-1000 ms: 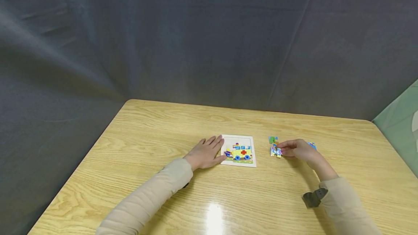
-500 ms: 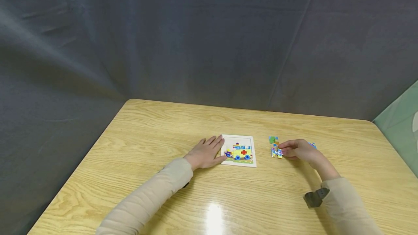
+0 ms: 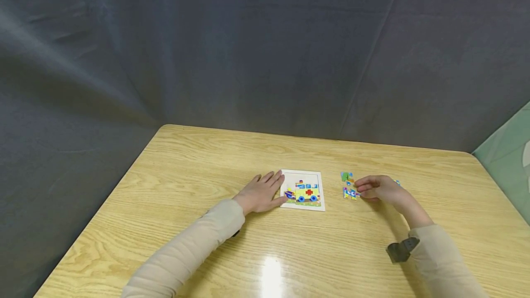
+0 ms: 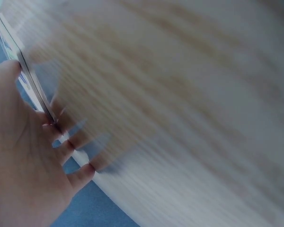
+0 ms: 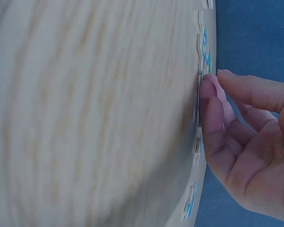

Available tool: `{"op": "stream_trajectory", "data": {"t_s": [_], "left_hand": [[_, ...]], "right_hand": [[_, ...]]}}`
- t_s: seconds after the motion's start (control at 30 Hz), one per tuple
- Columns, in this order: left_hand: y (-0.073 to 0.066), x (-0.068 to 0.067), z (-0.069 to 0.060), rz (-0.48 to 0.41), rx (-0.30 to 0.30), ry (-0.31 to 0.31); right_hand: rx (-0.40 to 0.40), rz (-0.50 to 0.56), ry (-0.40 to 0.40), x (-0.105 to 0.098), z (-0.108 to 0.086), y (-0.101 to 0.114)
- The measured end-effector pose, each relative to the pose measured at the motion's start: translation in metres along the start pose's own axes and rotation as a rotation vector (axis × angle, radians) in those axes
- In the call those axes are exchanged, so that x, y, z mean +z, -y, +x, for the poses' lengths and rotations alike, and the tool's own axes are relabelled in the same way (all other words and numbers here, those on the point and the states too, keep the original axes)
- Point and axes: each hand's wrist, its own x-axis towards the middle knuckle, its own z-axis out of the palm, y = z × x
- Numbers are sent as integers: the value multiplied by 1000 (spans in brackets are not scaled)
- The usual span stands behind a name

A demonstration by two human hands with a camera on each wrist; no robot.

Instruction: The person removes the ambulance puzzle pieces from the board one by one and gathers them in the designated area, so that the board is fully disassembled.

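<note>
On table: white-framed puzzle board, part filled, ambulance showing. At its left edge: left hand, fingers spread. Farther right: right hand, fingertips at loose piece; pinching or touching, cannot tell.

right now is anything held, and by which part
Cannot tell for the right hand, fingers at the edge of puzzle pieces; the left hand grips nothing, just touching the puzzle board.
</note>
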Motion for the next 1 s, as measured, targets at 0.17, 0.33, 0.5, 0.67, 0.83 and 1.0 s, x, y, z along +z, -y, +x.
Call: {"op": "stream_trajectory", "data": {"t_s": [0.17, 0.33, 0.5, 0.67, 0.83, 1.0], "left_hand": [[1, 1, 1, -2, 2, -7], [0, 1, 0, -3, 0, -5], [-1, -2, -1, -6, -4, 2], [0, -2, -2, -12, -1, 5], [0, -2, -1, -14, 0, 4], [-1, -2, 0, -16, -8, 7]], "right_hand": [[-16, 41, -6, 1, 1, 4], [-59, 15, -9, 9, 4, 16], [-82, -38, -21, 22, 12, 31], [-104, -32, -17, 39, 24, 46], [-124, -29, -23, 58, 34, 59], [-153, -50, -23, 76, 45, 66]]}}
